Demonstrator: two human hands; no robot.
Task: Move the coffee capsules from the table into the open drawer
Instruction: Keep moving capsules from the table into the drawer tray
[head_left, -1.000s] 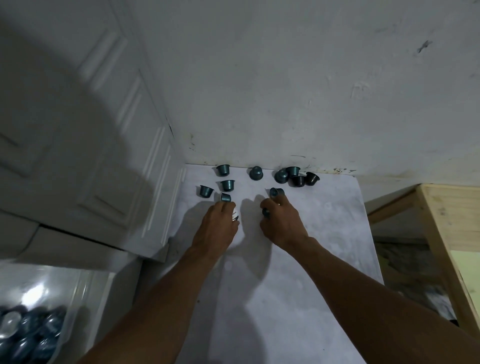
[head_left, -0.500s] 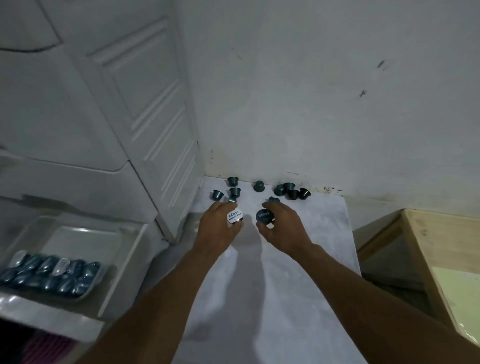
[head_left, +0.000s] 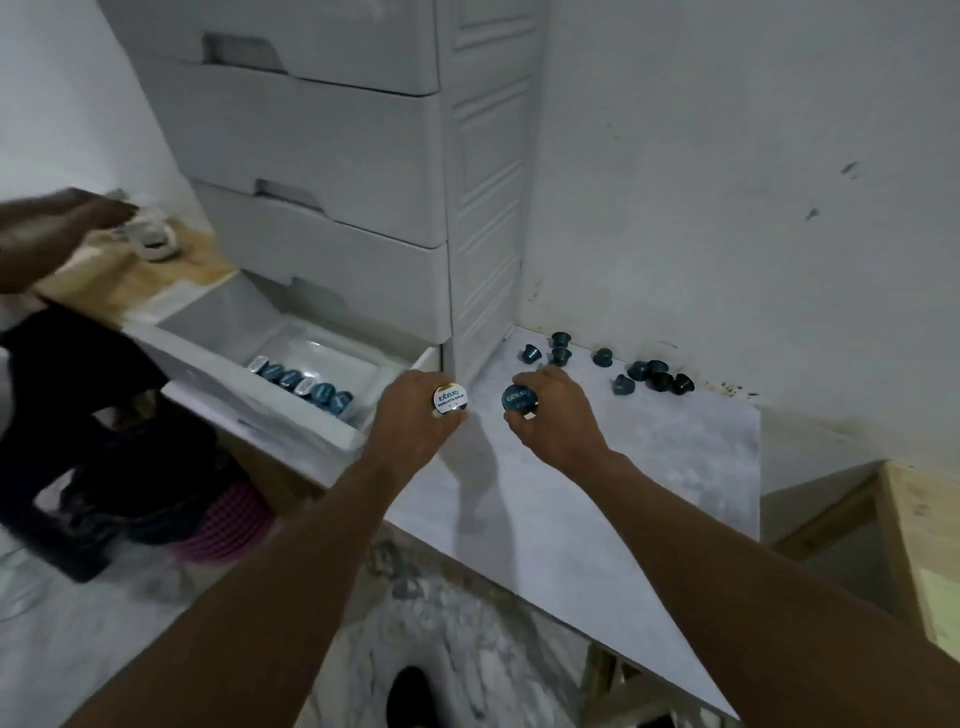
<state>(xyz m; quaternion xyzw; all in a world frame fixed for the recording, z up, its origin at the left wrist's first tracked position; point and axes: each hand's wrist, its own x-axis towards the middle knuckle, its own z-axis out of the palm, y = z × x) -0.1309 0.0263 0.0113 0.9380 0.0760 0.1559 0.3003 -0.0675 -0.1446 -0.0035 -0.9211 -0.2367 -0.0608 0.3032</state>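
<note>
My left hand (head_left: 413, 423) grips a white-lidded capsule (head_left: 450, 399) over the table's left edge, just right of the open drawer (head_left: 218, 358). A row of several blue capsules (head_left: 301, 385) lies inside that drawer. My right hand (head_left: 558, 421) holds a blue-lidded capsule (head_left: 518, 399) above the table (head_left: 649, 467). Several dark teal capsules (head_left: 652, 373) remain scattered along the wall at the table's far edge, some upright, some tipped.
A white drawer cabinet (head_left: 337, 171) stands left of the table. Another person's hand (head_left: 57, 228) reaches over a wooden surface with a white object (head_left: 150, 240) at far left. Dark clothing and a pink basket (head_left: 223, 525) lie on the floor. A wooden frame (head_left: 914, 535) is at right.
Both hands lifted a capsule each off the table and moved left toward the drawer. The view swung left, bringing the drawer and cabinet into sight.
</note>
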